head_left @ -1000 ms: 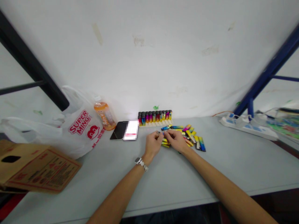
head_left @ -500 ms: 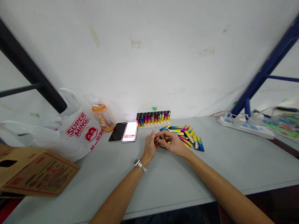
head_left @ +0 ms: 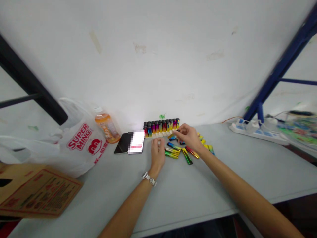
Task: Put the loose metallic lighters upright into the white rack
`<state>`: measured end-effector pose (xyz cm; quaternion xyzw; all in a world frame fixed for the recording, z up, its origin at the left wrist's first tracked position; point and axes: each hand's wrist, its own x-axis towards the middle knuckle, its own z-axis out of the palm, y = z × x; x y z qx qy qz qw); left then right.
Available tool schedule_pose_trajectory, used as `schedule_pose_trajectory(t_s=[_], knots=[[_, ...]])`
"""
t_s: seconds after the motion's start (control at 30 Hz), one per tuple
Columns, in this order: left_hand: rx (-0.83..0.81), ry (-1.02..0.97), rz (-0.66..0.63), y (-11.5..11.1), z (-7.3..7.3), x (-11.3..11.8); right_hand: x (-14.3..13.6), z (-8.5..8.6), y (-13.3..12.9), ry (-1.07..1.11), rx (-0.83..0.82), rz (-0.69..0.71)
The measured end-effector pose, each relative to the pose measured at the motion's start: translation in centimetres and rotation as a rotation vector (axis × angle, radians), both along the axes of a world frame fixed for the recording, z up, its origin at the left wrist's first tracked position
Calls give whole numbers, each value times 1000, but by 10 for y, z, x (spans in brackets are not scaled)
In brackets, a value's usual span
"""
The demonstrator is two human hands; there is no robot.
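Observation:
Several metallic rainbow-coloured lighters (head_left: 162,126) stand upright in rows in a pale rack against the wall. In front and to the right, more lighters (head_left: 187,156) lie loose on the table. My right hand (head_left: 190,137) pinches a lighter (head_left: 172,136) near its dark top, just in front of the rack's right end; its fingers partly cover it. My left hand (head_left: 158,152) rests with curled fingers in front of the rack, left of the loose lighters. What it holds, if anything, is hidden. A silver watch band circles my left wrist.
Left of the rack lie a dark device (head_left: 122,143) and a bright blurred-out screen (head_left: 136,142). An orange bottle (head_left: 107,127), a white plastic bag (head_left: 81,148) and a cardboard box (head_left: 42,191) stand further left. A white power strip (head_left: 257,133) lies at right.
My hands were together over the loose lighters and have parted. The right hand moved up and right toward the rack, the left slightly left. More loose lighters are uncovered.

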<state>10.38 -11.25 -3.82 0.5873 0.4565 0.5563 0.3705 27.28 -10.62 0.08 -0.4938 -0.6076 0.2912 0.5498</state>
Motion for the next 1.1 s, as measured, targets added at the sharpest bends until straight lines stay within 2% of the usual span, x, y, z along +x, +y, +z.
schedule_pose_trajectory(t_s=[0.1, 0.2, 0.37, 0.57, 0.77, 0.93, 1.1], knots=[[56, 69, 15, 1, 2, 0, 17, 1, 38, -137, -14, -150], [151, 122, -5, 1, 2, 0, 24, -1, 69, -298, -31, -218], [162, 154, -8, 2, -1, 0, 16, 1, 93, -512, -29, -277], [173, 185, -14, 4, -4, 0, 9, 8, 99, -724, -61, -335], [170, 211, 13, 6, -6, 1, 4, 15, 101, -903, -156, -322], [174, 232, 24, 6, -6, 0, -7, 18, 85, -1108, -174, -330], [172, 252, 16, 6, -7, 0, -14, 12, 63, -1257, -165, -369]])
